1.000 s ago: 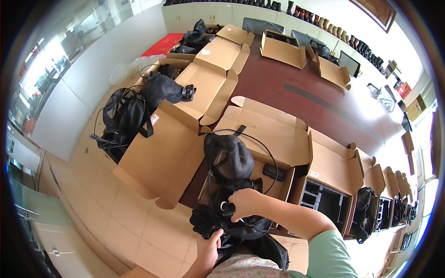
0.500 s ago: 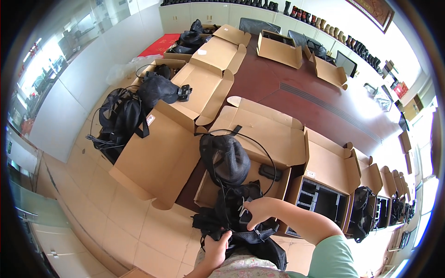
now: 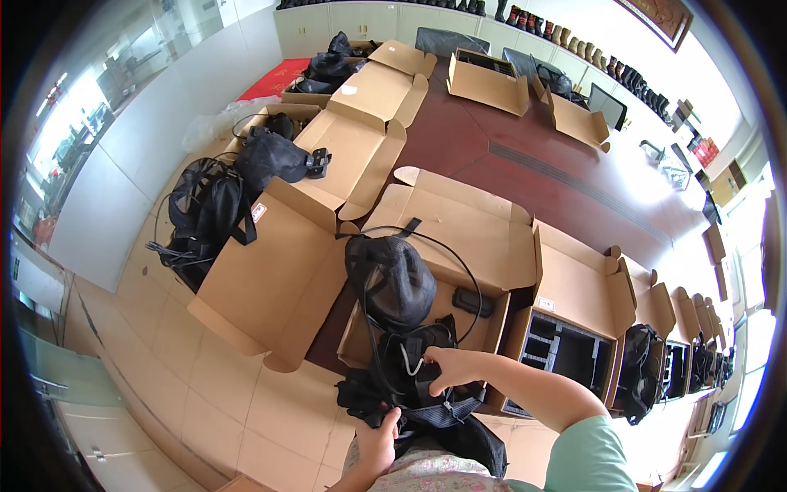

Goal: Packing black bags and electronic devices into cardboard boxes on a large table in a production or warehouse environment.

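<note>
A black bag (image 3: 414, 394) with straps and mesh trim lies against my front, partly over the near edge of an open cardboard box (image 3: 354, 336). My left hand (image 3: 379, 443) is closed on the bag's black fabric at its lower left. Over the bag's upper part, my right hand (image 3: 455, 369) pinches at a thin white cable (image 3: 412, 369); its fingertips meet the cable's end. A black mesh-backed cap (image 3: 392, 283) sits in the box just beyond the bag. A black cable (image 3: 459, 258) arcs from the cap round to the bag. Beside the cap lies a small black device (image 3: 474, 302).
Left of me, another open box (image 3: 270, 275) and a black backpack (image 3: 209, 205) stand near a dark cap (image 3: 275, 156) with a device on its brim. Foam-lined boxes (image 3: 570, 353) line the table's right side. The dark red table (image 3: 467, 156) stretches ahead.
My right hand has shifted slightly left and up, and more of the white cable shows beside its fingertips. My left hand keeps its hold on the bag. The view has tilted slightly.
</note>
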Motion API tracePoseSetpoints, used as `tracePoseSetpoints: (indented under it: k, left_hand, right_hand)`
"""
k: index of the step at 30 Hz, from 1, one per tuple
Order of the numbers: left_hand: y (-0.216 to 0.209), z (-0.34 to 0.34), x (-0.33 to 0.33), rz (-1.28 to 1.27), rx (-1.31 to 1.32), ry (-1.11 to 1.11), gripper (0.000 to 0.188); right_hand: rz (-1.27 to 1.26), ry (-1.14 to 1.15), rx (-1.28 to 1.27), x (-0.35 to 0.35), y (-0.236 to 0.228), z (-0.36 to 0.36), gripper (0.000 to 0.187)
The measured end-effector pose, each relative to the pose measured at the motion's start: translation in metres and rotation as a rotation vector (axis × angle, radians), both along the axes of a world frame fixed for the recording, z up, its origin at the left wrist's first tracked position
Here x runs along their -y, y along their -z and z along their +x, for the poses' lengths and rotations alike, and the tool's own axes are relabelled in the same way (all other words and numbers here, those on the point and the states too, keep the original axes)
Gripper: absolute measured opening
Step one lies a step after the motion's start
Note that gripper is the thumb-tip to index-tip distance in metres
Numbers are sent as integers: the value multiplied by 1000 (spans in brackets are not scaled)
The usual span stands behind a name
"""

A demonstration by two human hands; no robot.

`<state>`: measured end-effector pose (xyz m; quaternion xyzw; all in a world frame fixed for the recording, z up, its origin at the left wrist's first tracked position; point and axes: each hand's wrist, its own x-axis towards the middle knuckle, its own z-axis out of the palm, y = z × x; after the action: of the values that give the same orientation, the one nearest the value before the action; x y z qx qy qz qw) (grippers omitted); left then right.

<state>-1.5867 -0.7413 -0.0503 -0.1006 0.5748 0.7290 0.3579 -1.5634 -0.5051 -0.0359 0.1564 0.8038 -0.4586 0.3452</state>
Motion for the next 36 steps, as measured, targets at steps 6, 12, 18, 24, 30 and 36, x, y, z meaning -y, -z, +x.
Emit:
tracePoseSetpoints:
  k: [6, 12, 18, 24, 30, 36]
  left_hand:
    - [8, -2, 7, 1, 47, -7, 25]
    - [3, 1, 0, 9, 58, 6, 25]
    - [7, 0, 2, -35, 58, 78, 24]
    - [-3, -2, 1, -31, 38, 69, 24]
    - [3, -2, 3, -5, 38, 34, 22]
    - [11, -3, 2, -41, 23, 2, 19]
  right_hand:
    - [-114, 14, 118, 0, -26, -8, 83]
    - [-289, 204, 39, -13, 22, 9, 84]
    - [-319, 443, 223, -13, 45, 13, 72]
    - [-310, 369, 129, -5, 22, 14, 67]
    - [-139, 224, -104, -3, 28, 25, 72]
    - [-133, 326, -114, -9, 28, 34, 50]
